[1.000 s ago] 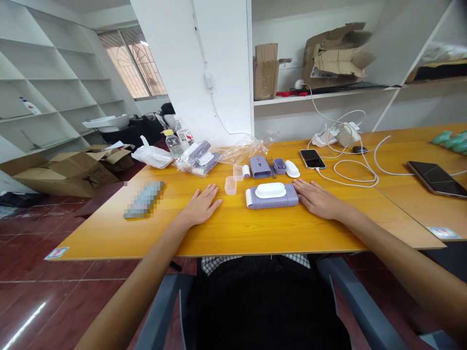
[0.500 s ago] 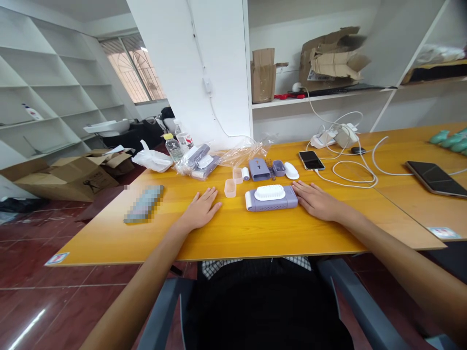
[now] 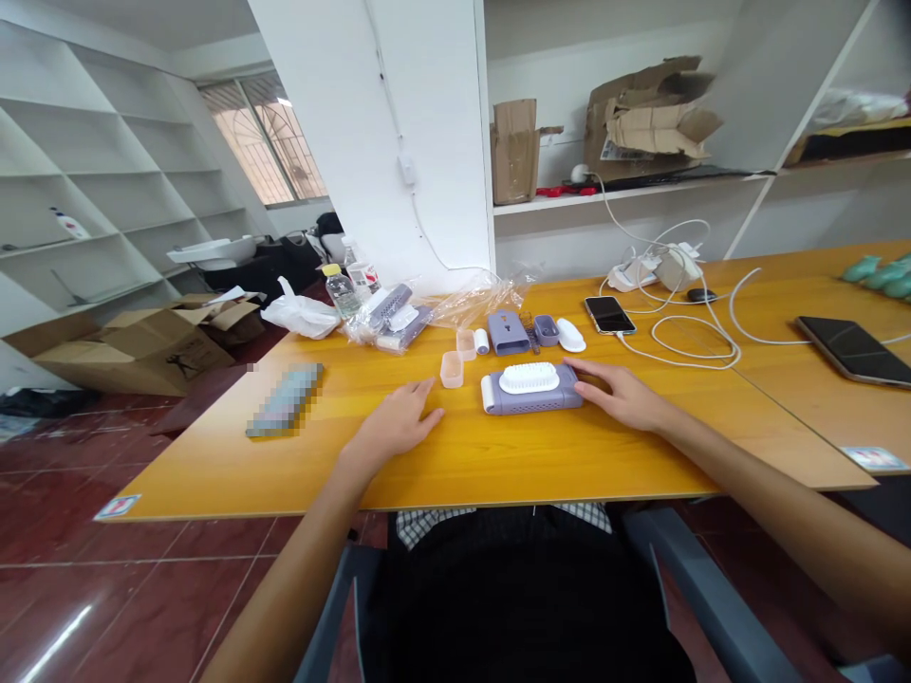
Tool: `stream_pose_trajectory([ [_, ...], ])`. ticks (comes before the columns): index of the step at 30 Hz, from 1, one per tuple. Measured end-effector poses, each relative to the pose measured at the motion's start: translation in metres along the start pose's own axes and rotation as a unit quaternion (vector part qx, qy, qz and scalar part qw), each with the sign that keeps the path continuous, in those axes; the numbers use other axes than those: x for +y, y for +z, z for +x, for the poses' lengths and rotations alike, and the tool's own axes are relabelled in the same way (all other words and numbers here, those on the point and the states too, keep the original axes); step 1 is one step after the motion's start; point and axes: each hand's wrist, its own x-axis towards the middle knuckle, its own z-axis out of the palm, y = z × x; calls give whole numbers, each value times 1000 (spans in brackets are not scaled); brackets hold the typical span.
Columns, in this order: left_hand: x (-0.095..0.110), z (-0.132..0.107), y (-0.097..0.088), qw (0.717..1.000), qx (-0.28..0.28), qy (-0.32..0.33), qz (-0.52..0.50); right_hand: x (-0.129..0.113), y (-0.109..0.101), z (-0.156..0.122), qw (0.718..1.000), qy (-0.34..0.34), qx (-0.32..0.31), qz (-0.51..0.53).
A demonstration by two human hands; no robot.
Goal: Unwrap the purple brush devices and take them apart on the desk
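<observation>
A purple oblong case (image 3: 535, 396) with a white brush-like piece (image 3: 528, 378) on top lies on the yellow table (image 3: 462, 455) in front of me. My right hand (image 3: 621, 394) rests open at the case's right end, fingers touching it. My left hand (image 3: 395, 425) lies open on the table to the left of the case, fingers stretched toward a small clear cup (image 3: 451, 370). Behind the case sit a second clear cup (image 3: 466, 342), a small white cylinder (image 3: 482, 341), a purple box (image 3: 508, 332), a small purple tray (image 3: 547, 329) and a white oval piece (image 3: 570, 334).
Clear plastic bags with more purple parts (image 3: 391, 315) and a water bottle (image 3: 342, 289) stand at the table's back left. A blurred flat item (image 3: 285, 400) lies far left. A phone (image 3: 608, 314) with white cables (image 3: 683, 332) is at the back right, another phone (image 3: 854, 351) farther right. Cardboard boxes (image 3: 135, 346) sit on the floor.
My left hand has slid a little to the right, toward the case. My right hand has turned its fingers onto the case's right end. The view shifted slightly.
</observation>
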Motion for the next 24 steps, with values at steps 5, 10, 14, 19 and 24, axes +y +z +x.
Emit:
stream_pose_trajectory([
  [5, 18, -1, -10, 1000, -17, -8, 9, -14, 11, 2, 998, -20, -31, -60],
  [10, 33, -7, -24, 997, 41, -5, -71, -20, 11, 5, 997, -40, -39, -60],
  [14, 43, -5, -17, 986, 17, 57, -158, -33, 18, 16, 997, -39, -54, -45],
  [19, 43, 3, 2, 977, 17, 113, -178, -49, 31, 27, 993, -78, -71, -44],
  [24, 37, 6, 7, 975, 9, 124, -185, -48, 29, 22, 995, -67, -69, -28],
])
